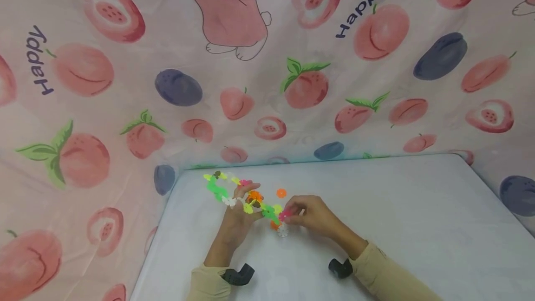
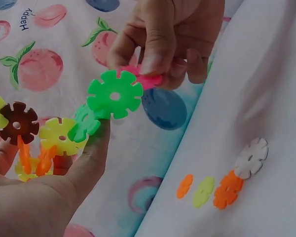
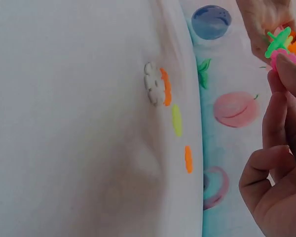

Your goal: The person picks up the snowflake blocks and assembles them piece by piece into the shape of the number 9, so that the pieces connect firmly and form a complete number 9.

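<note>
A chain of notched plastic discs in green, brown, yellow, orange and white hangs over the left hand, which holds it between thumb and fingers. From the chain's right end, the right hand pinches a pink disc between thumb and fingertips. In the left wrist view that pink disc meets the edge of the end green disc; whether they are locked together I cannot tell. The chain's far part curves up to the left past the left hand in the head view.
Loose discs lie on the white table: an orange one, a yellow one, another orange and a white one overlapping it. A fruit-patterned cloth rises behind the table.
</note>
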Tool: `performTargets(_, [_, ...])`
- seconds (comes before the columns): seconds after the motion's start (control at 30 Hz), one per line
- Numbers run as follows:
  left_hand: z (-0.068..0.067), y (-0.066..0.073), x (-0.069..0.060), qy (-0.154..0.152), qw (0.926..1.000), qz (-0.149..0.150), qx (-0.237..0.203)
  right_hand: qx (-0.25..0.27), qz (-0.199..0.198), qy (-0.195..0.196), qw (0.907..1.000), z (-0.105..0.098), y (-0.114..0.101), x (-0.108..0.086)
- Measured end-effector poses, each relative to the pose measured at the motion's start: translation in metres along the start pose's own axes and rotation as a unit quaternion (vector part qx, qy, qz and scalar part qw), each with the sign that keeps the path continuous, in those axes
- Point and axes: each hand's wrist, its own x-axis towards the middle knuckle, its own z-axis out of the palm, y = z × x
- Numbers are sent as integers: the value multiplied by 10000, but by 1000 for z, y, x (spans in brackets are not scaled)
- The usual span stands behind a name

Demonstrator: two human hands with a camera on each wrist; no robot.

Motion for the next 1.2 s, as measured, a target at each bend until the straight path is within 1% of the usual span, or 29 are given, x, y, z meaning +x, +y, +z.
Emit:
performTargets(0.2, [0,-1,0,91,9998,-92,146,15,22,137,9999,-2,-9,-2])
performTargets(0.33, [1,-1,0,129,9998,-121,70,-73,-2,172,9998,-3,-13,-4])
performTargets(0.5, [3,1,0,262,9993,-202,145,-171,-73,286,9994,-1,-15,-3])
performTargets(0.57, [5,4,0,395,9986,-202,270,-116,-32,326,9994,-1,-15,-3])
performTargets(0.6, [7,6,0,544,9969,-206,536,-75,3,330,9994,-1,-15,-3])
performTargets(0.67, [9,11,0,797,9940,-222,718,19,78,299,9995,-1,-15,-3])
performTargets(0.7, [11,14,0,903,9931,-207,713,68,123,264,9996,0,-15,-3])
performTargets(0.73, [11,15,0,924,9939,-102,595,127,168,222,9995,-1,-15,-4])
performTargets(0.77, [11,17,0,905,9949,0,454,184,216,172,9995,-1,-16,-4])
performTargets(0.8, [10,18,0,821,9963,136,208,248,261,124,9993,-1,-17,-4])
performTargets(0.83, [9,19,0,642,9973,290,-204,311,302,80,9990,-1,-18,-5])
performTargets(0.9, [6,20,0,343,9957,536,-674,453,332,10,9984,-1,-20,-6])
performTargets(0.93, [5,19,0,213,9944,636,-818,507,332,-7,9982,-1,-21,-7])
performTargets(1.0, [4,18,1,156,9941,691,-826,611,304,-15,9977,-1,-23,-8])
performTargets(1.2, [2,13,3,196,9945,783,-663,713,267,127,9970,-2,-29,-9])
